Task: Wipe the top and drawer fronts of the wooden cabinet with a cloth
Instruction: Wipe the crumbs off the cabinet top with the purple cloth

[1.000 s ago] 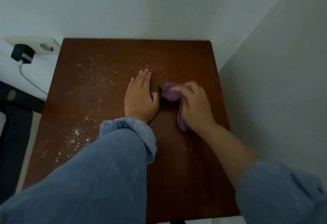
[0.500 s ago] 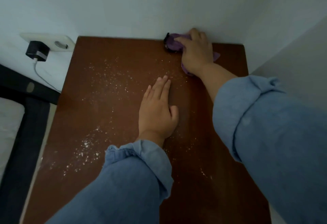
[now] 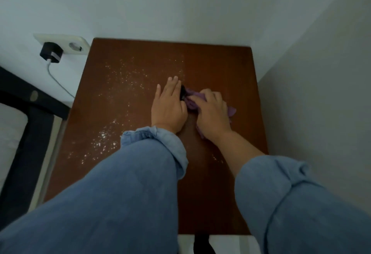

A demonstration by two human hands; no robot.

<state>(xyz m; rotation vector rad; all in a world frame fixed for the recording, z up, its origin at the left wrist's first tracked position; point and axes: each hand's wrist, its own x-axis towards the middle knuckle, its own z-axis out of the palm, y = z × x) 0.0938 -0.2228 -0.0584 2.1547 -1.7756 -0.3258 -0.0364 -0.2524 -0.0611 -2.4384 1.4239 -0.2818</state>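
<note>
Pressing flat, open left hand [image 3: 168, 107] on cabinet top [image 3: 216, 69], right hand [image 3: 212, 113] clutching cloth [image 3: 191, 103]

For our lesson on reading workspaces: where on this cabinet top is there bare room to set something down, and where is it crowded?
Free: the clean strip of the cabinet top between the right hand and the corner walls. Nothing stands on the left half either, but white dust covers it. Crowded: the middle, where the left hand lies flat against the purple cloth under the right hand.
</note>
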